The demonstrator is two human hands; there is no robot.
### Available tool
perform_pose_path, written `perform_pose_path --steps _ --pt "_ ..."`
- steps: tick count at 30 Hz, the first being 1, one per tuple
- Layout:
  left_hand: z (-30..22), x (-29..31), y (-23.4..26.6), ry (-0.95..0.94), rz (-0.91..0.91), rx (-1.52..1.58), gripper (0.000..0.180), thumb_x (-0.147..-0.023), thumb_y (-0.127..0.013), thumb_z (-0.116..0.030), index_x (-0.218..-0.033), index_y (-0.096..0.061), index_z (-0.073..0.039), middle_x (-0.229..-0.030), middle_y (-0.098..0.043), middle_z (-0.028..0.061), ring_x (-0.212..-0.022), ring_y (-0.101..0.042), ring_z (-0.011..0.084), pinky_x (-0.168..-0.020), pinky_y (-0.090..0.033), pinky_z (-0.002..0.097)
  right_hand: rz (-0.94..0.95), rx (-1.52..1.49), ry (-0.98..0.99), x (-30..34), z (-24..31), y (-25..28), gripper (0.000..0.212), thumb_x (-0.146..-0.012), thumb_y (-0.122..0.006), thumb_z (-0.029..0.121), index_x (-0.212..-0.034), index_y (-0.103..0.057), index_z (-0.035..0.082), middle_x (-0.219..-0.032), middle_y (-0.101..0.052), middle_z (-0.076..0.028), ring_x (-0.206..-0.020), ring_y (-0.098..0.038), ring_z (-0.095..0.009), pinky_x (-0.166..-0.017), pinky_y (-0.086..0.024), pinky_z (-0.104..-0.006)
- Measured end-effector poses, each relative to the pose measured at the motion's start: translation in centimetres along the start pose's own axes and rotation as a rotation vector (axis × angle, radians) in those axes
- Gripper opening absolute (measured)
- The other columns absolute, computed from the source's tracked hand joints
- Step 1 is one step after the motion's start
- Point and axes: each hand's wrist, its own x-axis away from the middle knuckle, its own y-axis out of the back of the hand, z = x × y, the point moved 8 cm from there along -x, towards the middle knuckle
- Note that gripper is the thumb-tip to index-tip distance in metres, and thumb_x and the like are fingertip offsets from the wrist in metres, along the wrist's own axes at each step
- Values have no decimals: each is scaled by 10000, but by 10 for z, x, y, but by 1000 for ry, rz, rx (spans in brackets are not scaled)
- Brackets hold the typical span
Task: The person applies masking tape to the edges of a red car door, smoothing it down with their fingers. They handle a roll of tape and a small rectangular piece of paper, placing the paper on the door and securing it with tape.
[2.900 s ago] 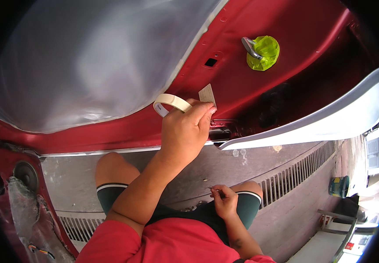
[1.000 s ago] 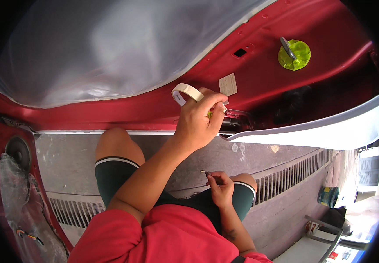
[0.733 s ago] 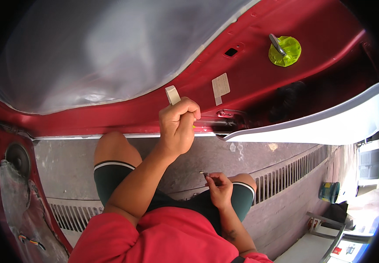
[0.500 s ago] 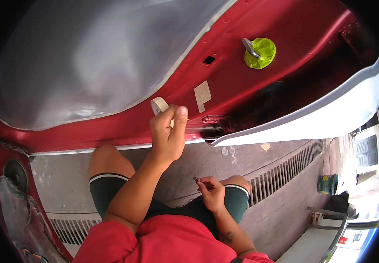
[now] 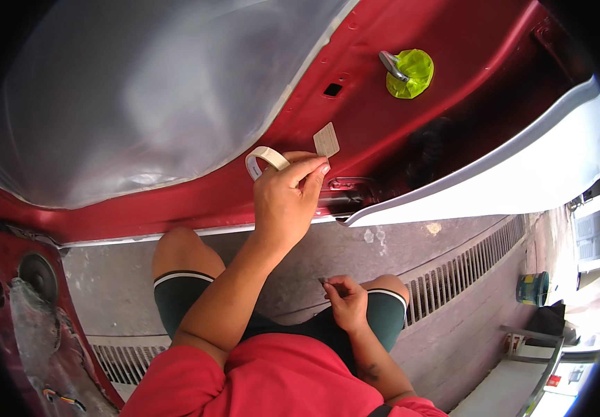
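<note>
My left hand (image 5: 287, 201) is closed round a roll of cream masking tape (image 5: 266, 158) that hangs over the fingers. Its thumb and fingertips come together at the lower end of a pale rectangular label (image 5: 326, 140) on the red car body panel (image 5: 383, 135). They hide that end, so I cannot tell whether they touch it. Lower down, over my right thigh, my right hand (image 5: 348, 304) pinches a small dark piece (image 5: 323, 281), too small to name.
Cloudy plastic sheeting (image 5: 154, 90) covers the opening at upper left. A metal loop (image 5: 391, 66) in yellow-green wrapping (image 5: 414, 74) stands out of the panel. A white curved panel (image 5: 494, 170) juts to the right. Floor grating (image 5: 446, 281) and a green bucket (image 5: 532, 288) lie beyond my right knee.
My left hand has moved right to the label's lower end, and more of the tape roll shows. My right hand keeps its pinch. The view has shifted slightly.
</note>
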Motion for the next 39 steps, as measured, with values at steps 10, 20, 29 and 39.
perform_pose_path --steps 10,20,29,39 --pt "5 -1 -1 -34 -48 -83 169 -998 -789 -32 -1160 -826 -2 -1070 -847 129 -887 -811 231 -771 -619 345 -7 7 14 -7 5 2 111 -1038 -817 94 -1108 -781 17 -841 -789 -39 -760 -736 -93 -690 -573 -268" --pt "-13 -3 -1 -15 35 -161 92 -965 -807 -51 -1039 -805 5 -962 -809 141 -826 -785 268 -733 -594 375 0 -33 0 -1 -2 1 91 -1043 -806 45 -1097 -751 -3 -910 -785 -36 -789 -729 -101 -721 -594 -267" --pt "-6 -21 -13 -2 175 -302 110 -903 -766 -26 -914 -659 0 -768 -694 134 -686 -682 273 -676 -552 411 -6 1 39 -6 0 1 105 -1039 -817 98 -1090 -775 17 -857 -799 -55 -765 -740 -102 -694 -573 -276" --pt "36 30 67 308 25 120 230 -954 -645 125 -1115 -756 3 -1060 -788 41 -866 -639 79 -788 -536 260 -9 63 9 -2 -3 10 132 -1037 -799 136 -1093 -736 35 -866 -780 -59 -736 -687 -98 -676 -551 -292"
